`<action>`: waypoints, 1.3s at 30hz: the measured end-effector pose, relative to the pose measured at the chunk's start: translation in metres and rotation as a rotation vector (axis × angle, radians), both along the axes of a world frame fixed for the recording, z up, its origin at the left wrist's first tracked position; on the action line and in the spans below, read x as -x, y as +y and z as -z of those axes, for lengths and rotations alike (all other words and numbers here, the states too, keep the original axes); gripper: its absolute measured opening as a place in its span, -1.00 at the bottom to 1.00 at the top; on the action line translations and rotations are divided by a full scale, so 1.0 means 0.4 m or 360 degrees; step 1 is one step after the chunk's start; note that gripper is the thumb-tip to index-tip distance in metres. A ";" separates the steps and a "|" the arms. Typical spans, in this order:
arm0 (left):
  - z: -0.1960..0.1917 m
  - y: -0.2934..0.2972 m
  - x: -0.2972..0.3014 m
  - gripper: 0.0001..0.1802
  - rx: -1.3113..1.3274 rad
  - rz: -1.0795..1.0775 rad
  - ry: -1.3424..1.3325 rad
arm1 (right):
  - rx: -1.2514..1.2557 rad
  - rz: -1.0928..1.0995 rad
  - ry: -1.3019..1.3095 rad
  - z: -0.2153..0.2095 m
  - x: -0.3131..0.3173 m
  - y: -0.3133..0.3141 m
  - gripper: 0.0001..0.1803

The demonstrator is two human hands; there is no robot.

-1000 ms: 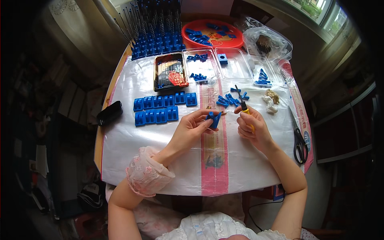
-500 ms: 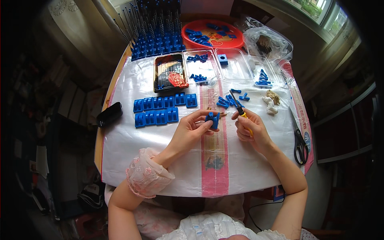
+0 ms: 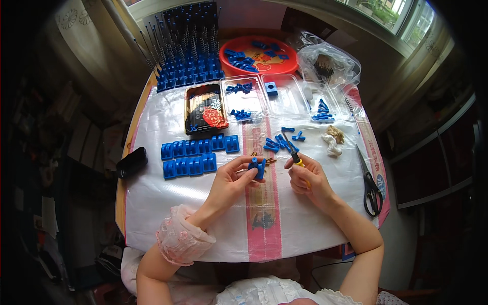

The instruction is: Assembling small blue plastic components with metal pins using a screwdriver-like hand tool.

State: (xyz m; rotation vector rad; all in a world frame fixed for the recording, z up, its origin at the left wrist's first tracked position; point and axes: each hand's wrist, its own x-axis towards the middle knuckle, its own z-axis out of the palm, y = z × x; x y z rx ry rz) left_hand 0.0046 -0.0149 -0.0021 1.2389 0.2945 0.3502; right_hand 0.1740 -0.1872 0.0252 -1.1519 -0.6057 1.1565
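Presently, blue slotted bracket (image 3: 261, 170): at the fingertips of the left hand (image 3: 232, 179), directly left of the right hand (image 3: 315, 178).
Left hand: thumb and fingers pinched on the bracket; the nearer hand to it.
Right hand: wrapped round the yellow-and-black handle of a screwdriver (image 3: 295, 157), apart from the left.
Screwdriver axis: slants away from the person and leftward; the tip points past the bracket's far right side, clear of it, toward loose blue clips (image 3: 272, 145). Contact with those clips: cannot tell.
Bracket axis: hard to tell under the fingers; a rounded stub shows on its far left side.
Brass-coloured pins (image 3: 270, 161): just beyond the bracket, on the sheet.
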 end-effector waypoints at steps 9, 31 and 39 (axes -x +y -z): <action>-0.007 0.010 0.010 -0.66 0.0011 0.0011 -0.0004 | -0.0021 -0.0015 -0.0019 0.010 -0.001 -0.003 -0.83; -0.018 0.000 0.014 -0.67 0.0151 0.0101 0.0080 | -0.0065 -0.0007 0.0006 0.019 0.006 0.002 -0.82; -0.012 0.007 0.007 -0.69 0.0175 0.0041 0.0074 | -0.0091 -0.0106 -0.0114 0.027 0.000 -0.003 -0.65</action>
